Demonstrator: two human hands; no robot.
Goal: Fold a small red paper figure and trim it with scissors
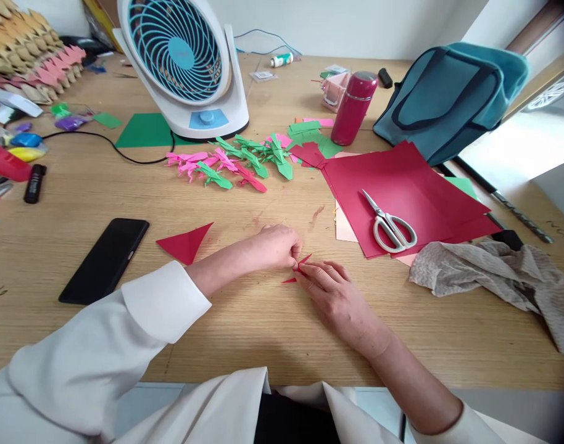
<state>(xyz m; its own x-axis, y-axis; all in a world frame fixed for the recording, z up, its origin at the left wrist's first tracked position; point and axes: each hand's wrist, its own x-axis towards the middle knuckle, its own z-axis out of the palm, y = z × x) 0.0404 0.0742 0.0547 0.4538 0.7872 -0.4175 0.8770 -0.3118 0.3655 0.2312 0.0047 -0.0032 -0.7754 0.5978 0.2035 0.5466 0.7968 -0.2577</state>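
Near the front middle of the table, both hands meet on a small folded piece of red paper [290,280], whose pointed ends stick out between the fingers. My left hand [276,245] is closed, its fingertips pinching the upper part of the fold. My right hand [335,296] lies over the wood with thumb and fingers pressed on the same piece; its middle is hidden. Left of my left wrist rests a flat red paper triangle [184,243]. Beyond the hands lie several folded green paper figures [254,157] and pink paper figures [189,163].
A stack of red paper sheets [430,191] with scissors [389,227] on it is at right, beside a crumpled cloth [476,271]. A black phone [105,262] lies at left. Behind stand a fan [180,61], a red flask [355,108] and a teal bag [448,98].
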